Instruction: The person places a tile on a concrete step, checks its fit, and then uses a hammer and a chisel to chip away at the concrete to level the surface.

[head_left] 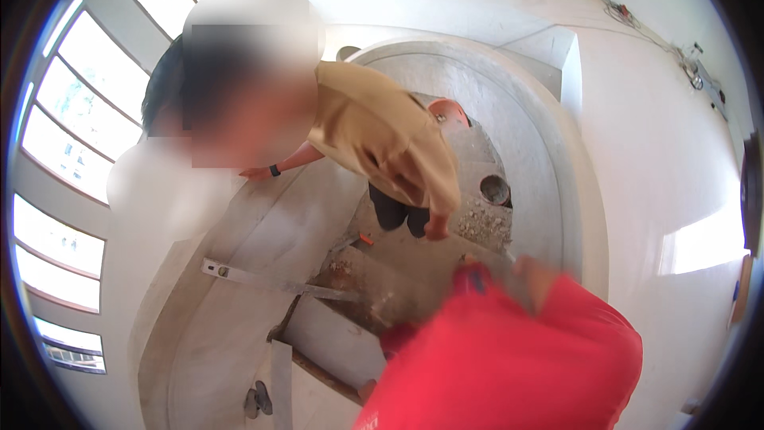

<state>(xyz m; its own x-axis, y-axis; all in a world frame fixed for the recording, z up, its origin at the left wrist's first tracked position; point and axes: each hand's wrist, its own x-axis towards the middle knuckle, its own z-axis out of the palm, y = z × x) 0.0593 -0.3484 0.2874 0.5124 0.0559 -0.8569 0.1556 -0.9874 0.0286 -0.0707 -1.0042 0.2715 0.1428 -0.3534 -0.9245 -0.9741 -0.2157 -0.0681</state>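
1. The wearer's own hands are out of view; I cannot tell how their fingers stand.
2. A metal level [270,279] reaches from the curved wall [199,334] to beside a pale slab [330,342].
3. A red-shirted co-worker [509,358] leans near the slab.

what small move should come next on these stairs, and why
I'd probably lift the spirit level aside: it reaches from the curved wall toward the steps, near the co-worker in tan, where it might get knocked, and nobody seems to be steadying it.
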